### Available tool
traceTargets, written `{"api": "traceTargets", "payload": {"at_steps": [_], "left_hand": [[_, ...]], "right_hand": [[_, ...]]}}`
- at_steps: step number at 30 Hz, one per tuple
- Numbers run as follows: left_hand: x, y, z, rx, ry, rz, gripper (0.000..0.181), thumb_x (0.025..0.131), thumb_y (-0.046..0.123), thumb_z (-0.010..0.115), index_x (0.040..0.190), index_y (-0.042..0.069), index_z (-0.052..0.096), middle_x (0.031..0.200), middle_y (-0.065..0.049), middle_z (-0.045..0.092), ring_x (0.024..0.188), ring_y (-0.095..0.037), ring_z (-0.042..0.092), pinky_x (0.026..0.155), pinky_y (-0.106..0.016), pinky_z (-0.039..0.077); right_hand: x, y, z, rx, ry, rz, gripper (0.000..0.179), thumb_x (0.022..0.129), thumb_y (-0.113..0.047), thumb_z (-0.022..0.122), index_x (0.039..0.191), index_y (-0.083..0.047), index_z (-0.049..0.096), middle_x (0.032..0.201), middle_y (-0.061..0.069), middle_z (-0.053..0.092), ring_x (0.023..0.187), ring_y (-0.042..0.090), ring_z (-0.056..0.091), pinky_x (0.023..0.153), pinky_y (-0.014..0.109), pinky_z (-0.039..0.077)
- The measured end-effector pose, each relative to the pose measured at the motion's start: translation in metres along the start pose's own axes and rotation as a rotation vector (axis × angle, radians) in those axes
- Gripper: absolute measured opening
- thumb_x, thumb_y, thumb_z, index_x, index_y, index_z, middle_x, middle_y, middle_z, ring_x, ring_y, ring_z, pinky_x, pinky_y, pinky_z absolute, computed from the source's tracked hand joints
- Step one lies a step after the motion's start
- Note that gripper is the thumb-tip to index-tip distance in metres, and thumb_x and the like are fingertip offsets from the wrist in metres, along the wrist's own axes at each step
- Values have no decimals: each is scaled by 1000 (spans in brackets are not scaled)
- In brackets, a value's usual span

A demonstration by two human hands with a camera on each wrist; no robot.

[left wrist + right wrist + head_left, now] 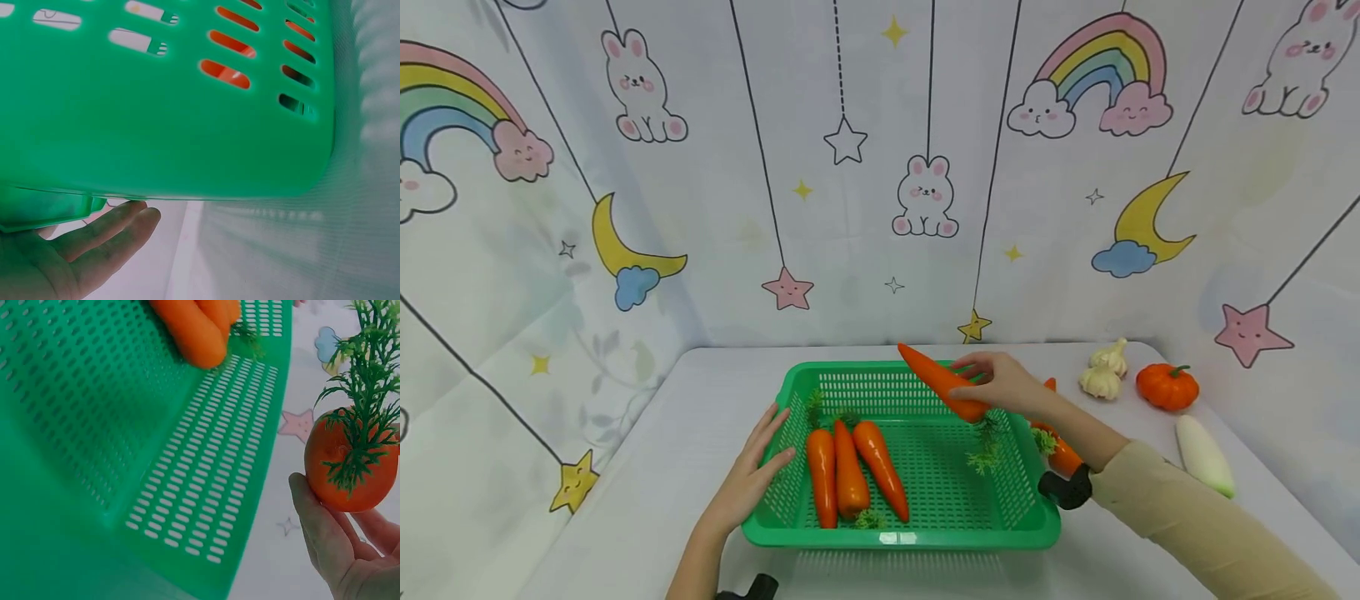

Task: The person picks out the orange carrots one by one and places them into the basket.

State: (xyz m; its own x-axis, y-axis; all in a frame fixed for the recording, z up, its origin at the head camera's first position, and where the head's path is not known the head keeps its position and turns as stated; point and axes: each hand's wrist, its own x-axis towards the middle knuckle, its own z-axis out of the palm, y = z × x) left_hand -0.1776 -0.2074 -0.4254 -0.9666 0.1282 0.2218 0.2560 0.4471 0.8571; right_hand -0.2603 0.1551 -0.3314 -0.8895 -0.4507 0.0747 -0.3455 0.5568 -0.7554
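My right hand (992, 385) grips an orange carrot (936, 379) between thumb and fingers, above the right back part of a green plastic basket (940, 487). The carrot's tip points up to the left and its leafy green top (369, 387) hangs down toward the basket. On the basket's left side, my left hand (748, 475) rests against the rim with fingers spread and fairly straight; the left wrist view shows its fingertips at the green wall (156, 144). Three carrots (850, 475) lie side by side in the left half of the basket, one with its leaves toward me.
Right of the basket, another carrot (1066, 458) lies partly hidden under my right forearm. Farther right on the white table (715, 400) are garlic bulbs (1101, 382), a small orange pumpkin (1167, 387) and a long white vegetable (1204, 454). A patterned curtain (865, 225) hangs behind.
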Motion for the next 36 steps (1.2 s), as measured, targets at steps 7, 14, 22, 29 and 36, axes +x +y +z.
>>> {"api": "traceTargets", "payload": {"at_steps": [7, 14, 22, 29, 36], "left_hand": [[1, -2, 0, 12, 5, 5, 58, 94, 27, 50, 144, 10, 27, 152, -12, 8, 136, -38, 4, 96, -71, 10], [0, -3, -1, 7, -2, 0, 57, 94, 25, 49, 145, 11, 27, 152, -10, 7, 137, -37, 3, 96, -70, 10], [0, -4, -1, 6, -2, -5, 58, 94, 27, 50, 145, 11, 27, 152, -11, 7, 137, -37, 2, 96, -70, 10], [-1, -6, 1, 2, -8, -13, 58, 94, 29, 49, 145, 14, 27, 152, -10, 6, 137, -36, 2, 97, -70, 9], [0, -4, 0, 1, -2, 4, 56, 94, 25, 50, 145, 13, 28, 152, -10, 7, 137, -37, 3, 96, -70, 10]], "right_hand": [[11, -6, 24, 40, -94, 71, 47, 83, -20, 68, 123, -1, 53, 109, 17, 57, 89, 25, 58, 62, 32, 52], [19, -14, 46, 107, -167, 209, 44, 81, -14, 69, 121, -3, 54, 109, 15, 55, 82, 21, 58, 61, 36, 53], [32, -10, 68, 45, -192, 291, 40, 80, -13, 69, 118, -5, 57, 101, 11, 59, 78, 19, 60, 56, 36, 53], [28, -11, 84, 0, -238, 376, 40, 78, -11, 69, 116, -3, 56, 103, 12, 53, 80, 23, 58, 59, 41, 53], [29, -10, 93, 42, -305, 419, 44, 79, -6, 67, 120, -1, 50, 100, 13, 55, 82, 28, 59, 60, 44, 54]]}}
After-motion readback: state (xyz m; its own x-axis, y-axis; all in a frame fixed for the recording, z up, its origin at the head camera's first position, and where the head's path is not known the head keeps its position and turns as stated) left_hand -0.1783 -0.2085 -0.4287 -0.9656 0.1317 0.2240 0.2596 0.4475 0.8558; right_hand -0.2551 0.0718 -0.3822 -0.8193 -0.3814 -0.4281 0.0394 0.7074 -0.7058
